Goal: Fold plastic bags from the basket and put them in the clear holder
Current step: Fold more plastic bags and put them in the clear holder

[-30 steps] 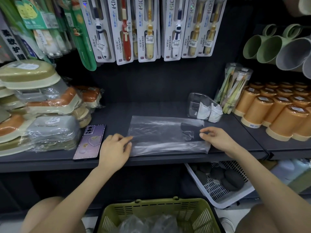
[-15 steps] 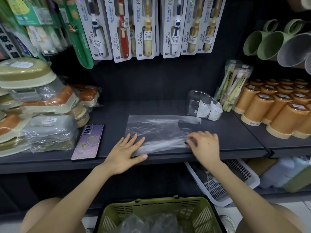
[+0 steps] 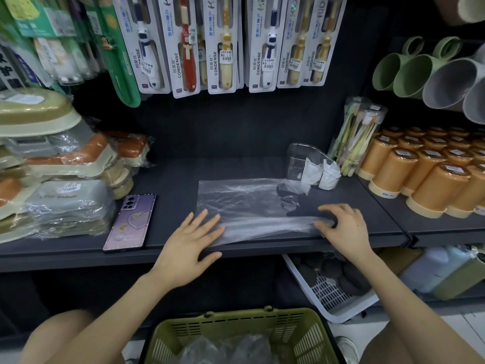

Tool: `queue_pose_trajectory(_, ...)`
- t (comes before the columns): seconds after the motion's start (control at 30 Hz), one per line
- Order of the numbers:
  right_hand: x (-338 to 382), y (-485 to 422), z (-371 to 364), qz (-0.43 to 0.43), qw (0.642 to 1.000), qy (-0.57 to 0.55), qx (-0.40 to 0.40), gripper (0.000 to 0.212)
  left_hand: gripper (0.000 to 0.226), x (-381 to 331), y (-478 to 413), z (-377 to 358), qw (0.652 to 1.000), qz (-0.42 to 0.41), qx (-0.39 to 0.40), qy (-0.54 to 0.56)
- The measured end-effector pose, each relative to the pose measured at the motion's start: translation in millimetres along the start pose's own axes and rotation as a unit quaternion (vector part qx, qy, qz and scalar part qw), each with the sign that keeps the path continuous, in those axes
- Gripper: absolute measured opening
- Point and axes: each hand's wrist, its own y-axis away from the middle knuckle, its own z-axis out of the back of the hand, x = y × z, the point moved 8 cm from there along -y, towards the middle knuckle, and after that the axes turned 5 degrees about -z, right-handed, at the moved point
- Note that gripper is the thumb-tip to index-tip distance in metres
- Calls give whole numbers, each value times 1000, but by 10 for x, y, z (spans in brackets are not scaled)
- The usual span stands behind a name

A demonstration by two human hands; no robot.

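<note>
Dark shelf (image 3: 367, 206), clear wrinkled plastic bag (image 3: 241, 200), left hand (image 3: 189, 243) flat atop, right hand (image 3: 343, 229) fingers (image 3: 331, 207) pinched on its end

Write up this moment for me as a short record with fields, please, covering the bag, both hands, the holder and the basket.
plastic bag: flat on the shelf, near edge apparently folded over
left hand: fingers straight, pressing the bag's left end
right hand: fingers arched over the bag's right end; pinching or pressing unclear
clear holder: behind the bag, folded bags inside
green basket: below the shelf, loose bags inside
phone: left of the bag, apart
</note>
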Motion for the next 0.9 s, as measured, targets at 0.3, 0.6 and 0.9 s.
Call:
queue_pose_trajectory(0.3, -205, 34, 105, -91, 984, -143, 54, 16, 86, 69, 64, -118, 988, 31, 31, 145)
queue_pose_trajectory(0.6, -105, 110, 35, -144, 945, -227, 188, 26, 15, 210, 57, 102, 939, 149, -89, 297)
queue_pose_trajectory(0.9, -184, 299, 95, -162, 980, -13, 118, 59, 81, 262, -58, -85, 983, 172, 49, 51)
